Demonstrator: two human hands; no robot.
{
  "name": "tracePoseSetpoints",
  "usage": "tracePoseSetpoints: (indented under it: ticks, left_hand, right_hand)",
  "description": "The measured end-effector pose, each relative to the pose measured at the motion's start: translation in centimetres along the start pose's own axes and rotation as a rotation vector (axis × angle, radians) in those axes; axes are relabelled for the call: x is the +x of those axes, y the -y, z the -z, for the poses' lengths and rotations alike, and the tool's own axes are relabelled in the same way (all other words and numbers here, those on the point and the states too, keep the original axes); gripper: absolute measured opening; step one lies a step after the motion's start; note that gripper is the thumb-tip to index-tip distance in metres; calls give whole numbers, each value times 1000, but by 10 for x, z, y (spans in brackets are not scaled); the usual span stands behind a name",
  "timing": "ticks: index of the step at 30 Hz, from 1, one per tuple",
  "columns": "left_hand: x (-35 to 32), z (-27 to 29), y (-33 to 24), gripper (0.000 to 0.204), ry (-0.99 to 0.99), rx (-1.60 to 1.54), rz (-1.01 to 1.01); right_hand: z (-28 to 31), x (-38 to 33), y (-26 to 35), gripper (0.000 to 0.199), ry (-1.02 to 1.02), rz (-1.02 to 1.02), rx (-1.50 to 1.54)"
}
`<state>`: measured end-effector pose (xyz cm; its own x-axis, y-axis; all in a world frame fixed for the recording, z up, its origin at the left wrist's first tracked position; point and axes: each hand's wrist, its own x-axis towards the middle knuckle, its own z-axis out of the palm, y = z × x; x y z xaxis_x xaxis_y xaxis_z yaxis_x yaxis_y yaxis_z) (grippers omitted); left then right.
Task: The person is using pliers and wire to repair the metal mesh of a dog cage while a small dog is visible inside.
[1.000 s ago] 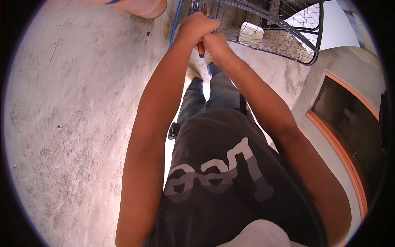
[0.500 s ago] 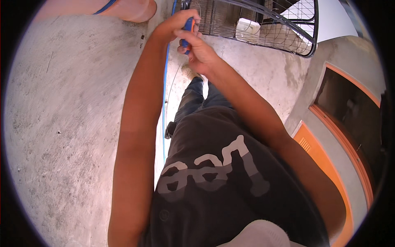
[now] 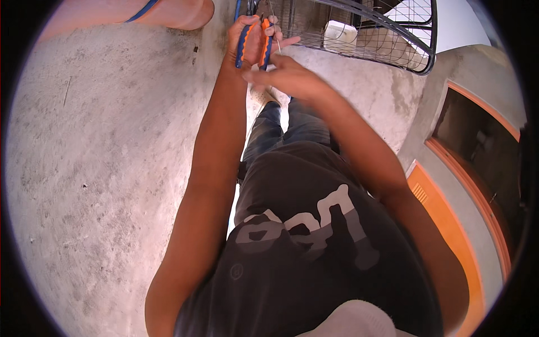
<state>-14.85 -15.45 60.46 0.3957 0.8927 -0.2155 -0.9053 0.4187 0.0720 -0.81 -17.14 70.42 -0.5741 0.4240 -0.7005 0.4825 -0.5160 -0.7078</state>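
My left hand (image 3: 250,37) is raised at the top centre, holding pliers (image 3: 243,47) with blue and orange handles. The handles are spread apart, and their dark jaws point away from me. My right hand (image 3: 292,76), blurred by motion, lies just below the handle ends. Its thumb and fingers look apart, and I see no firm grip on the pliers. A thin wire (image 3: 274,16) runs down past my left fingers toward my right thumb; whether the right hand touches it I cannot tell.
A black wire-mesh frame (image 3: 359,48) stands beyond my hands, with a white container (image 3: 340,35) in it. At the upper left is a rounded pinkish-orange shape (image 3: 179,14) with a blue band. An orange panel (image 3: 429,194) and an orange-framed dark opening (image 3: 477,146) are at right.
The pliers' handles have spread apart. My right hand has come off them and moved down and to the right. My left hand keeps the pliers, and its forearm has shifted right.
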Motion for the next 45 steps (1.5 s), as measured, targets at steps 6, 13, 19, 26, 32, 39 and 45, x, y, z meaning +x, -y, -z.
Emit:
tracePoseSetpoints:
  ticks: [6,13,19,26,32,39,45]
  left_hand:
    - [10,8,12,34,111,-224,-61]
    - [27,25,33,33,331,-408,-187]
    - [17,18,13,50,178,-119,-128]
    - [4,14,6,54,-119,-2,-143]
    - [-1,16,-9,61,-155,186,-2]
    - [-3,8,-17,62,-282,435,83]
    - [-1,22,-9,57,-336,679,43]
  right_hand:
    - [109,-48,-13,39,88,297,68]
    - [79,38,-82,30,-204,151,267]
    - [41,30,-73,36,-125,98,400]
    - [26,58,-42,42,134,159,949]
    - [22,77,-64,45,329,180,1258]
    - [90,59,-81,30,-66,227,77]
    - [111,66,-102,27,-83,278,154]
